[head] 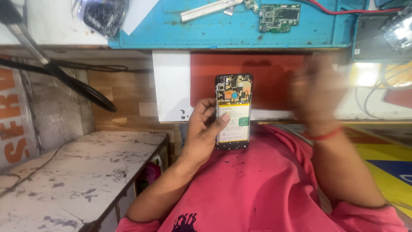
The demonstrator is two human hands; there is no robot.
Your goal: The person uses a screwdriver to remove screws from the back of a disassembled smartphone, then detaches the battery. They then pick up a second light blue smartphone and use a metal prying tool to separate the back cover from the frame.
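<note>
My left hand [201, 131] grips an opened smartphone [234, 99] upright above my pink shirt, thumb lying across its white battery. The phone's back cover is off, showing the circuit board and camera at the top. My right hand [315, 92] is raised to the right of the phone, blurred by motion, with a red thread around the wrist. It is apart from the phone, and I cannot make out whether it holds anything.
A blue work mat [214, 30] spans the bench above, carrying a green circuit board [279, 17], a white strip [210, 9] and a red wire. Another phone [377, 36] lies at the right. A worn white table [73, 180] stands lower left, with black cables above it.
</note>
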